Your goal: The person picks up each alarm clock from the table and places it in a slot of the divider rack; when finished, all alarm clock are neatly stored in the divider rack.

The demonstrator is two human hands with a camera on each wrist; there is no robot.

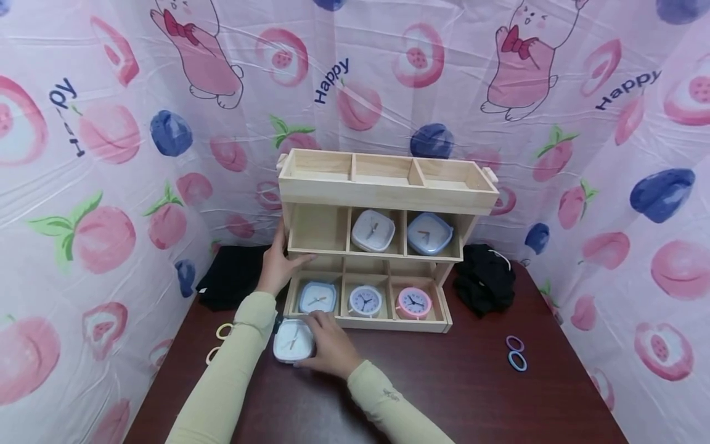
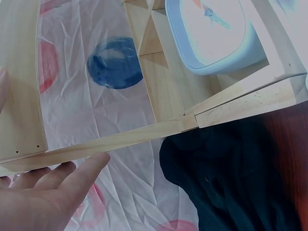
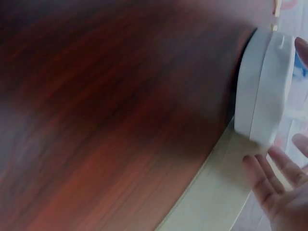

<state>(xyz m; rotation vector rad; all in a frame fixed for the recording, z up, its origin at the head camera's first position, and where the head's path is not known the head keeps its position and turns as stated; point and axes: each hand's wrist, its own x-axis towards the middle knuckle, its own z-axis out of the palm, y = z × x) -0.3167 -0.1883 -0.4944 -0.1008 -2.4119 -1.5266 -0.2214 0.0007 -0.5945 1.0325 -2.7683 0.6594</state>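
Note:
A three-tier wooden rack stands at the back of the table, leaning against nothing visible. My left hand grips its left side at the middle tier, with the thumb along the tier's lower front and the fingers behind the side post. In front of the rack's lower left corner, my right hand holds a white square alarm clock between thumb and fingers. The middle tier holds a white clock and a blue one. Along the bottom tier sit a light blue square clock, a white round clock and a pink round clock.
Black cloth lies left of the rack, and a black bundle lies to its right. Two yellow rings are by my left forearm. A purple ring and a blue ring lie on the dark wooden table at right.

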